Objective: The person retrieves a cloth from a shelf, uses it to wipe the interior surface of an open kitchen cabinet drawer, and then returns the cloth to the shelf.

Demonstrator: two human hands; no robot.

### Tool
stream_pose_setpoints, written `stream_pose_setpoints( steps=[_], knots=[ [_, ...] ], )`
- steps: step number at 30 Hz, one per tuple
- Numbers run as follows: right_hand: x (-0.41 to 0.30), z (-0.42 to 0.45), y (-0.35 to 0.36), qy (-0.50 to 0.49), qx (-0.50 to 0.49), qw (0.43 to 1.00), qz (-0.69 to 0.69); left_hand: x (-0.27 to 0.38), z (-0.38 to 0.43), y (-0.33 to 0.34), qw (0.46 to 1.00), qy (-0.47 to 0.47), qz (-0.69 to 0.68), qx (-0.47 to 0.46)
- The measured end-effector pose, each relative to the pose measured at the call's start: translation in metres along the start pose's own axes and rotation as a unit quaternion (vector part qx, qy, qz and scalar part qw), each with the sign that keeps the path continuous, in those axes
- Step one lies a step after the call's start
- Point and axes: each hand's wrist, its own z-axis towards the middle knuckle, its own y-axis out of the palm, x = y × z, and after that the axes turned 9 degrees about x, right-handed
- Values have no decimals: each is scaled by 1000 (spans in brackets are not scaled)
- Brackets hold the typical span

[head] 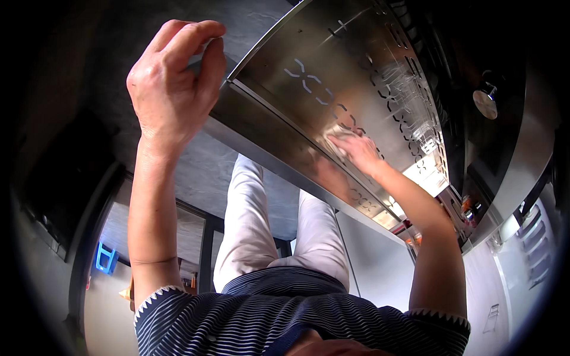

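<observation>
My right hand (358, 151) presses a pale, folded cloth (337, 132) against a shiny stainless steel panel (325, 75) with rows of cut slots. The cloth sits beside the long seam near the panel's edge, partly under my fingers. My left hand (178, 71) is raised at the upper left, beside the panel's far left corner. Its fingers are curled, and the thumb comes close to the index finger. Whether it holds anything does not show. Part of my right arm is mirrored in the steel rim (285, 142).
Grey stone-look flooring (200, 173) lies below, around my legs in white trousers (249, 240). Clear, glass-like shapes (401, 89) show along the panel's right side. A round metal piece (485, 103) stands out at right. Far left is a blue stool (106, 258).
</observation>
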Motion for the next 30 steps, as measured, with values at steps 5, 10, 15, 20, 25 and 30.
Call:
stream_pose_setpoints(
  steps=[5,10,15,20,25,30],
  knots=[
    [-8,25,15,34,-45,998,-27,-1,-3,1,1000,-6,-28,1],
    [-58,161,11,-33,86,995,34,0,1,3,1000,15,1,8],
    [-46,158,15,29,195,980,16,1,3,4,1000,11,11,5],
    [6,104,7,157,359,920,15,6,3,1,1000,-9,30,4],
    [52,95,-32,371,343,862,35,3,-1,1,1000,-11,16,-6],
    [32,167,-50,435,320,840,39,1,-1,0,1000,-15,-7,-1]
  ],
)
